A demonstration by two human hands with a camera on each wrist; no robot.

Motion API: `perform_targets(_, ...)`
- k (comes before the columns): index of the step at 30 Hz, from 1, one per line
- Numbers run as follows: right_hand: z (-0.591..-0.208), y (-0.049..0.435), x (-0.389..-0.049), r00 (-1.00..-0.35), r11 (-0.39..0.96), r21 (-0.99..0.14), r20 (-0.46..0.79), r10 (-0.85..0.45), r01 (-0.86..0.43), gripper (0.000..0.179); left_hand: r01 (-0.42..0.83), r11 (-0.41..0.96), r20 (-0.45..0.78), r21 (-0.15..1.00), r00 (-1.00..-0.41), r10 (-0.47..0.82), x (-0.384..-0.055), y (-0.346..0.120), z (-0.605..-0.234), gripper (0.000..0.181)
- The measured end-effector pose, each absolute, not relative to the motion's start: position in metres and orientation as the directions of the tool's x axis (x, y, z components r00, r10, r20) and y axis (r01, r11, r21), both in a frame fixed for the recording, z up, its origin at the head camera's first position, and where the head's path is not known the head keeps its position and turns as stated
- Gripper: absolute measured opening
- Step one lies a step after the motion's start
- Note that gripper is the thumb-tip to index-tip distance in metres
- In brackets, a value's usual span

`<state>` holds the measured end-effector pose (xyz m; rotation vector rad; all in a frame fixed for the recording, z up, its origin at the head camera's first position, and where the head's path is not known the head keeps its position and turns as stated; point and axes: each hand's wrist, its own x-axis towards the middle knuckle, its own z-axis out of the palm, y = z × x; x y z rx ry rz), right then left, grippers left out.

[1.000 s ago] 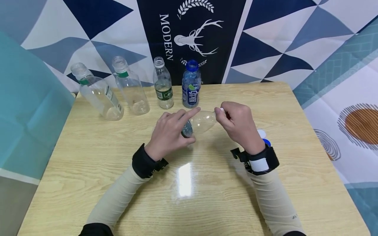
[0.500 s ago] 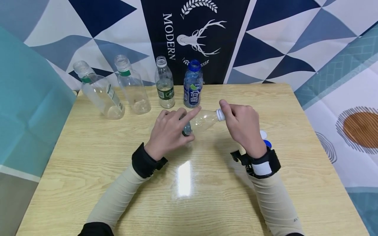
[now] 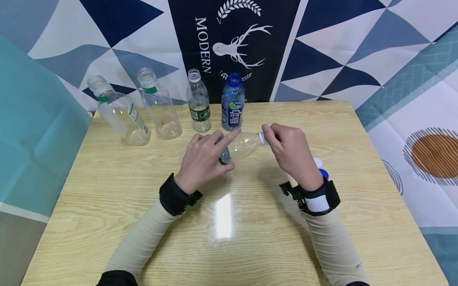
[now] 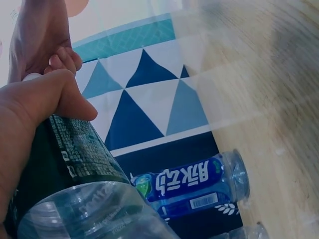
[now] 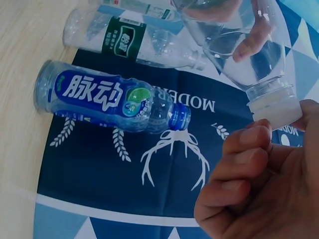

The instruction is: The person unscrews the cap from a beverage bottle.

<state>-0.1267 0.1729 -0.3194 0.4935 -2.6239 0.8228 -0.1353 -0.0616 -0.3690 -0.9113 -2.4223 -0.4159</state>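
A clear plastic bottle (image 3: 246, 145) with a dark green label lies on its side in the air between my hands. My left hand (image 3: 204, 161) grips it round the labelled body; in the left wrist view the thumb (image 4: 65, 97) crosses the label (image 4: 82, 149). At the other end, my right hand (image 3: 291, 153) pinches the white cap (image 3: 263, 138) between thumb and fingers. The right wrist view shows that cap (image 5: 276, 107) seated on the bottle neck, with the remaining fingers (image 5: 234, 169) curled beside it.
Along the table's back stand a blue-labelled bottle (image 3: 233, 105), a small green-labelled bottle (image 3: 198, 107) and two larger clear bottles, one in the middle (image 3: 162, 111) and one at left (image 3: 121, 117), all capless. A white cap (image 3: 318, 162) and a blue cap (image 3: 323, 173) lie by the right wrist.
The right hand's thumb and fingers have shifted and turned about the white cap, which shows more than a second ago. The left hand keeps its grip on the bottle.
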Motion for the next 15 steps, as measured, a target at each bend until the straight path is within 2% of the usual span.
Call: perform_targets(15, -0.3174, 0.1749, -0.1267, -0.878, 0.816, -0.366, 0.354, -0.322, -0.447, 0.045, 0.676, 0.707, 0.478, 0.206, -0.7, 0.53, -0.1393, -0.0631, -0.3721, 0.088)
